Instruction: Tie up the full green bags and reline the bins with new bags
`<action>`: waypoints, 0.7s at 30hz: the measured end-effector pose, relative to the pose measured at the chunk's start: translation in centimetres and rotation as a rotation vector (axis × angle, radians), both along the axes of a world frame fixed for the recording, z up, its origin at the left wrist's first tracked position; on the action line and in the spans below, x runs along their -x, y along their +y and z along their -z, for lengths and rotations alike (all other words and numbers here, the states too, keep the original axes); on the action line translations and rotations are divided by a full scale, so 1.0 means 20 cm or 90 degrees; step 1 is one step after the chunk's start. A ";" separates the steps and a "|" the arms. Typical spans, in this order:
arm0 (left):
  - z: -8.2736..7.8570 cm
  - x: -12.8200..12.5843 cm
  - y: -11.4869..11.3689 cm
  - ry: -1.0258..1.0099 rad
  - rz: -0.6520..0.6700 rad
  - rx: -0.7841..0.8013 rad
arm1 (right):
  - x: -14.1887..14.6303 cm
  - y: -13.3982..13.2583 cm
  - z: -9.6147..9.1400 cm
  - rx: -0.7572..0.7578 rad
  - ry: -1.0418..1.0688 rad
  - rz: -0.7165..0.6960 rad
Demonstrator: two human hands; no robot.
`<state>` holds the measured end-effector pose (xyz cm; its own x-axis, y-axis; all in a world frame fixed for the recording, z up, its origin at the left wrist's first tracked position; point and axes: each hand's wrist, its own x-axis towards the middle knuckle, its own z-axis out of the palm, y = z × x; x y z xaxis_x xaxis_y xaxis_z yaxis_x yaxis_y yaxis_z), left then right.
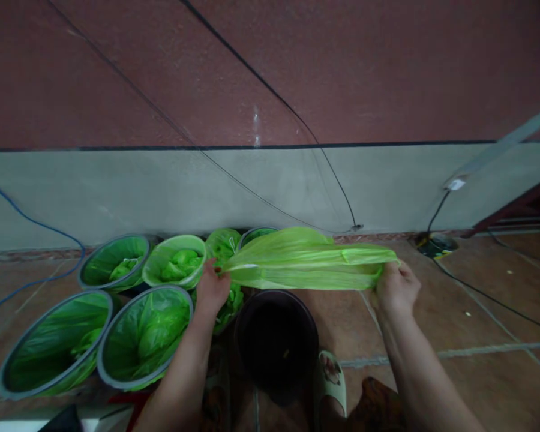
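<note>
A light green plastic bag [306, 267] is stretched sideways between my two hands, above and just beyond a dark round bin [276, 342]. My left hand [213, 287] pinches one end, fingers closed on the plastic. At the other end, my right hand [398, 288] grips the bag in a closed fist. The dark bin stands on the floor between my feet, and no bag lines it. Several bins with green liners stand to the left, among them a grey-rimmed bin [102, 360] close to my left forearm.
A green-rimmed lined bin [148, 279] and a grey-rimmed bin [81, 273] stand near the wall [162, 192]. A blue cable [40, 223] hangs at left. At right, a black cable [490, 306] crosses the tiled floor from a small can [436, 245].
</note>
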<state>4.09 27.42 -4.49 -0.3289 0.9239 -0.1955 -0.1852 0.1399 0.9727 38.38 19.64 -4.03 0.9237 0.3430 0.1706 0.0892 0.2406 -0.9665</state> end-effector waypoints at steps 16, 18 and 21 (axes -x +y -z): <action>0.02 -0.51 -0.34 0.619 0.382 -0.347 | 0.53 -0.09 -0.09 0.088 -0.522 -0.341; 0.03 -0.52 -0.34 0.640 0.389 -0.320 | 0.56 -0.10 -0.10 0.094 -0.522 -0.356; 0.02 -0.49 -0.30 0.687 0.384 -0.253 | 0.55 -0.11 -0.10 0.109 -0.541 -0.370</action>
<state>13.84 21.51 -4.93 0.3380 0.9137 0.2255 0.7032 -0.4044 0.5847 27.40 17.50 -2.07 0.2067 0.7768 0.5949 0.6707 0.3302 -0.6642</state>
